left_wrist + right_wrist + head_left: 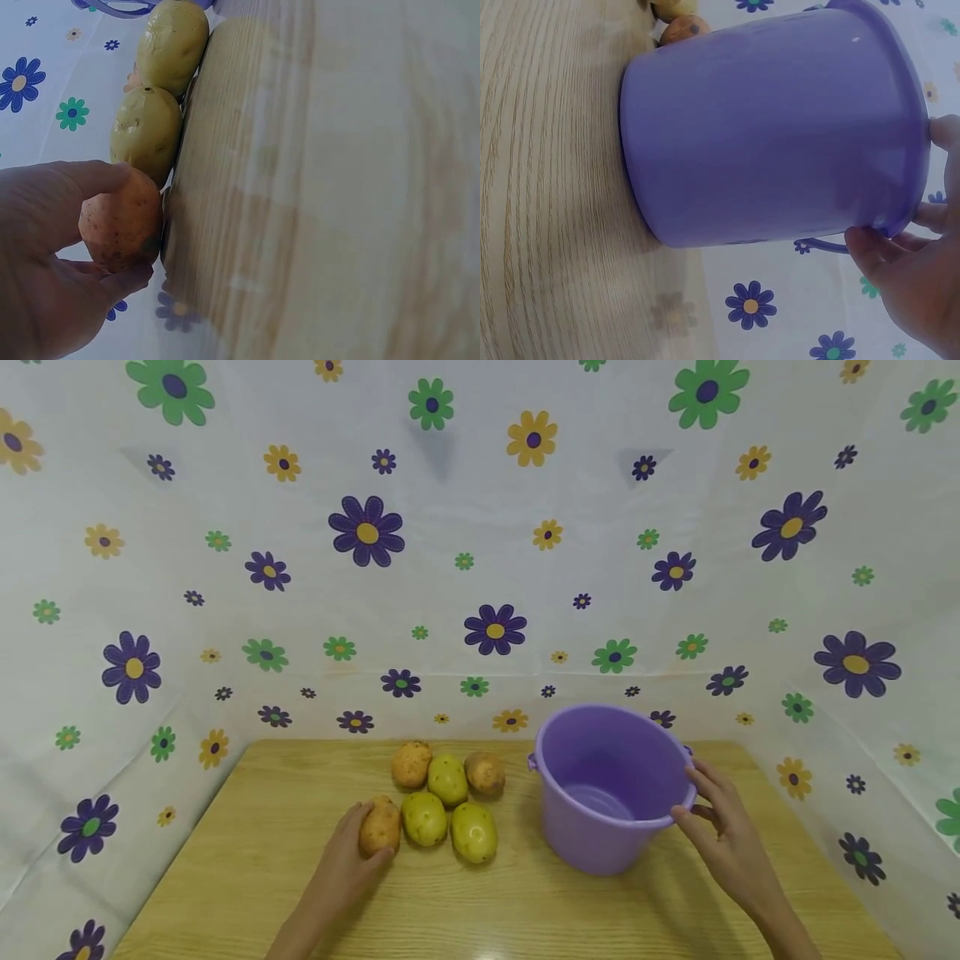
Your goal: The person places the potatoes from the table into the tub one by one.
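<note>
My left hand [350, 856] grips a brown potato [380, 827] at the left front of a small group on the table, its thumb and fingers around the sides. Beside that potato lie a smooth yellow-green potato-shaped piece [424, 819] and another like it [474, 832]. Behind them a third yellow-green piece [447, 780] sits between two more brown potatoes [412, 765]. On the right stands a purple bucket [600, 835], its mouth tipped slightly toward me, with nothing seen inside. My right hand [727, 831] holds the bucket's rim at the right, thumb outside.
The wooden table [225, 860] ends at a white flower-printed cloth [480, 577], which rises behind it and along both sides. The bucket's purple handle [825, 245] hangs along its outer side in the right wrist view.
</note>
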Demonstrator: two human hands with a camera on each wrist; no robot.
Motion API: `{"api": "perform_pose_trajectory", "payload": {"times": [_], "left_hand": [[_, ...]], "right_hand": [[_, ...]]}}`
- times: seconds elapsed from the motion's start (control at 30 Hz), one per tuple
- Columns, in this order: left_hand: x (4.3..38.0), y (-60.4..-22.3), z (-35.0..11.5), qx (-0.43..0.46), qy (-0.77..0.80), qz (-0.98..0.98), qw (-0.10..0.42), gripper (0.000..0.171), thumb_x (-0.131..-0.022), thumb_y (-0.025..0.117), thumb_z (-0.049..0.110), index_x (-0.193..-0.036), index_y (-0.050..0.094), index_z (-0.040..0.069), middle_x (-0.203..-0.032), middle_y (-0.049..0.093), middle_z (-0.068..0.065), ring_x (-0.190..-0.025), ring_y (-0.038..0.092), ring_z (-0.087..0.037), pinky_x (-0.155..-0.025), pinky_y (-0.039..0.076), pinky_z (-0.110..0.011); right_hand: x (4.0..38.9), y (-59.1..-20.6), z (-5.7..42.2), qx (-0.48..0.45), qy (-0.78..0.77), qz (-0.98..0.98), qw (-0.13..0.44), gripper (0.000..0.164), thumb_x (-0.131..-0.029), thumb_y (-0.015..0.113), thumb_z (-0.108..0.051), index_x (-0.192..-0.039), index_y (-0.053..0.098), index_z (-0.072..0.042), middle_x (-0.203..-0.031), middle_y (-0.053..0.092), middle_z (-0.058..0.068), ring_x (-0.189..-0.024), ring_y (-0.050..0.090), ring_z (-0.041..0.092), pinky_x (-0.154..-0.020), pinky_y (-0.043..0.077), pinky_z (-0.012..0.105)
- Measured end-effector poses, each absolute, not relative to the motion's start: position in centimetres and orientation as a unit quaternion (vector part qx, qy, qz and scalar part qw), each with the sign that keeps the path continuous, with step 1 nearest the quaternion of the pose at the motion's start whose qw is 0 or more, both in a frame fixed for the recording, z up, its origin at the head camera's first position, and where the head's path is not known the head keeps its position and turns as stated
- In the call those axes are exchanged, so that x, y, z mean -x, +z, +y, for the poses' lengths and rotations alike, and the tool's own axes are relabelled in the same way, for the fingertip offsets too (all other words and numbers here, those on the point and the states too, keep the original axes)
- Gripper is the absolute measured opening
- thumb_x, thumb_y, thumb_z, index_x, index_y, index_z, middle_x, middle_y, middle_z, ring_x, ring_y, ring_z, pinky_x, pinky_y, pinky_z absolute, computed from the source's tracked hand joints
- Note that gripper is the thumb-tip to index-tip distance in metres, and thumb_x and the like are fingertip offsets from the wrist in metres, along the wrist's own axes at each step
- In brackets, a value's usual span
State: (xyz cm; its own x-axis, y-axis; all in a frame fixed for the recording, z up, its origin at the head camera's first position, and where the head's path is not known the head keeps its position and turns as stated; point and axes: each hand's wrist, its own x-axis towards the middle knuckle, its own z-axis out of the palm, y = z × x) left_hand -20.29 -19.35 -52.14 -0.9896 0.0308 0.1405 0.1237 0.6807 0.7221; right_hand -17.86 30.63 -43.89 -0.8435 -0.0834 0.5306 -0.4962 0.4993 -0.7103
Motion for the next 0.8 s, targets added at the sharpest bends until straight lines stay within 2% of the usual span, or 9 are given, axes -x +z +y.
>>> {"api": "perform_pose_trajectory", "payload": {"times": [0.27,0.53,0.8], "left_hand": [[20.5,-51.9,-19.4,0.041,-0.415,-0.906,0.071,0.076,-0.092,0.078,0.012,-0.154,0.036,-0.005,-0.157,0.034,-0.034,-0.143,0.035,-0.052,-0.115,0.031,-0.064],[20.7,-49.7,-19.0,0.062,-0.455,-0.884,0.091,0.076,-0.09,0.078,0.007,-0.152,0.037,-0.007,-0.155,0.038,-0.032,-0.138,0.045,-0.047,-0.106,0.048,-0.056],[20.6,-46.5,-19.2,0.068,-0.467,-0.876,0.096,0.075,-0.092,0.076,0.008,-0.153,0.035,-0.006,-0.155,0.039,-0.031,-0.138,0.045,-0.047,-0.106,0.048,-0.056]], "right_hand": [[17.9,-44.0,30.6,-0.171,0.47,-0.838,0.217,0.057,-0.099,0.063,0.006,-0.151,0.041,0.01,-0.161,0.03,0.024,-0.125,0.048,0.001,-0.095,0.044,0.006],[17.8,-43.8,30.6,-0.179,0.474,-0.833,0.224,0.058,-0.097,0.063,0.009,-0.15,0.041,0.012,-0.159,0.03,0.026,-0.128,0.046,0.0,-0.096,0.044,0.006],[17.9,-44.0,30.6,-0.18,0.478,-0.83,0.226,0.059,-0.097,0.063,0.009,-0.152,0.041,0.01,-0.16,0.031,0.025,-0.13,0.045,0.0,-0.096,0.044,0.007]]}}
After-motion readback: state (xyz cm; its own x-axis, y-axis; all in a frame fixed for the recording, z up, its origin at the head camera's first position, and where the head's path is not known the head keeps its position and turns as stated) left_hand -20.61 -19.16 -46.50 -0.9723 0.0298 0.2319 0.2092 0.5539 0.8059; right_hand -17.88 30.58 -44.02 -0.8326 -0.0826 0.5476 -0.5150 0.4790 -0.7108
